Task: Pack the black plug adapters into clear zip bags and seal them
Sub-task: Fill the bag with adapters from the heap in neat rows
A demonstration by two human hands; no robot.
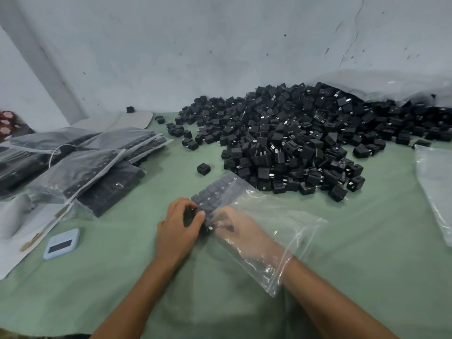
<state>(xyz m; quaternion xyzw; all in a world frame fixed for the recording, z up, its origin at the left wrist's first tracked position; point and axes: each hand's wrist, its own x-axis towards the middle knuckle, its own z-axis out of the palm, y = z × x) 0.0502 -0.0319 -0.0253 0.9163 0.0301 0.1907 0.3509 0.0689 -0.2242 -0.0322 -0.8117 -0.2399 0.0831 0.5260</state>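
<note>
A green surface (342,241) carried a big heap of black plug adapters (293,138) at the far right and filled zip bags (93,162) at the left. Near the middle lay a clear zip bag (256,206), rows of adapters packed at its far end. The right hand (234,228) was inside the bag, its fingers blurred under the plastic, grip unclear. The left hand (178,226) stayed outside, its fingers curled around an adapter at the bag's edge
</note>
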